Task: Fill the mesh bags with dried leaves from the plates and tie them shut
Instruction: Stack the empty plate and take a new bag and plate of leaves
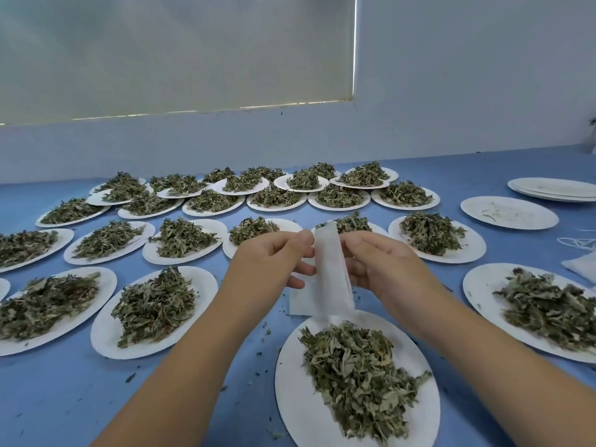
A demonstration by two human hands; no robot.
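Right, fingers [306,241] of our left hand [274,258] and right hand [382,264] are curled in, pinching the top edges of the mesh bag [332,279] from either side. Bag hangs upright, flat, looks empty, just behind the nearest plate [290,401] of dried leaves [351,366] on the worktop [80,401]. We judge we're opening the mouth. Next needs one hand freed to scoop leaves in.

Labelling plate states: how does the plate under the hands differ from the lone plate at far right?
The near plate carries a full heap of dried leaves; the far-right plate holds only a few crumbs. The near plate lies next to the held mesh bag; the far-right plate sits beside a stack of empty plates. Both are white, round, flat on the blue table.
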